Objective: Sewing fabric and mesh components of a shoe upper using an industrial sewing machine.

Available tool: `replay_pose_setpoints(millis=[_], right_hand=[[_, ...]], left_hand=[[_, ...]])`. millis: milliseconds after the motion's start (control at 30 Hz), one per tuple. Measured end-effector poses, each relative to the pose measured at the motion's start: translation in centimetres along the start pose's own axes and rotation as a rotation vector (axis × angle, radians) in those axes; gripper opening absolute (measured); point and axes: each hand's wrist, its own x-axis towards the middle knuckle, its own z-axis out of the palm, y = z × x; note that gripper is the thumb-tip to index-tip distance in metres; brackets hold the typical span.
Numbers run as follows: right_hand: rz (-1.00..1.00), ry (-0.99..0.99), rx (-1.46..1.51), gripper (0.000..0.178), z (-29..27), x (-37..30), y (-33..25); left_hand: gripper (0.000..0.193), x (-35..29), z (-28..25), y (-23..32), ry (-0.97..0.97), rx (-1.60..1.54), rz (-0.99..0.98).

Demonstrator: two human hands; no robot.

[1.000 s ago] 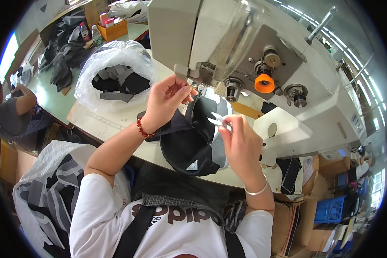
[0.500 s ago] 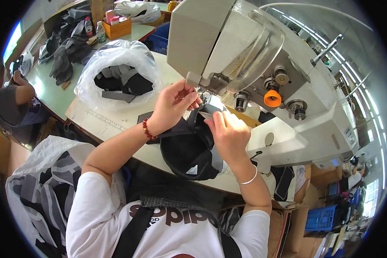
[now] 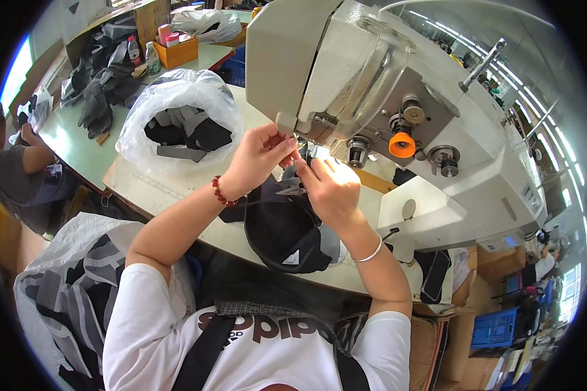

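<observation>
At the sewing machine's point(image 3: 365, 72) needle area, my left hand point(image 3: 262, 158) is closed in a pinch, its fingertips close to my right hand's. What it pinches is too small to make out. My right hand point(image 3: 332, 194) is curled, with the pointed metal blades of thread snips point(image 3: 291, 191) sticking out leftward beneath its fingers. Under both hands a black sewn fabric piece point(image 3: 280, 234), rounded and with a small white label, lies on the machine table point(image 3: 143, 179). The needle and presser foot are mostly hidden behind my fingers; a bright light shines there.
A clear plastic bag point(image 3: 130, 127) of grey and black cut pieces stands left of the machine. Another white sack point(image 3: 39, 287) of pieces is at my left side. Bottles point(image 3: 152, 58) and an orange box point(image 3: 177, 53) stand on a green table. A person point(image 3: 29, 169) sits at far left.
My right hand has moved left off the fabric toward my left fingertips, and the snips' blades now show. The fabric piece stays about where it was. The view has shifted slightly.
</observation>
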Motion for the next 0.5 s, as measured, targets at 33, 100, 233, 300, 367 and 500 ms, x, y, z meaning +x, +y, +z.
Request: replay_pose_setpoints(millis=[33,100,233,300,367,500], right_hand=[[0.008,0.019,0.044,0.024,0.3,-0.1,0.0],[0.011,0.037,0.099,0.022,0.4,-0.2,0.0],[-0.006,0.039,0.116,0.020,0.2,0.1,0.0],[-0.010,0.033,0.122,0.022,0.0,0.1,-0.1],[0.004,-0.003,0.139,0.026,-0.3,-0.1,0.0],[0.091,0.082,0.290,0.043,-0.8,-0.7,0.4]], left_hand=[[0.014,0.0,-0.2,0.1,-0.014,0.018,-0.013],[0.015,0.1,-0.6,0.3,0.033,0.044,-0.030],[0.015,-0.2,-1.2,0.6,0.053,0.255,0.014],[0.015,-0.5,-1.2,0.8,0.038,0.335,0.006],[0.016,-0.7,-1.3,1.1,-0.010,0.338,-0.015],[0.017,-0.9,-1.2,1.6,-0.101,0.276,-0.155]])
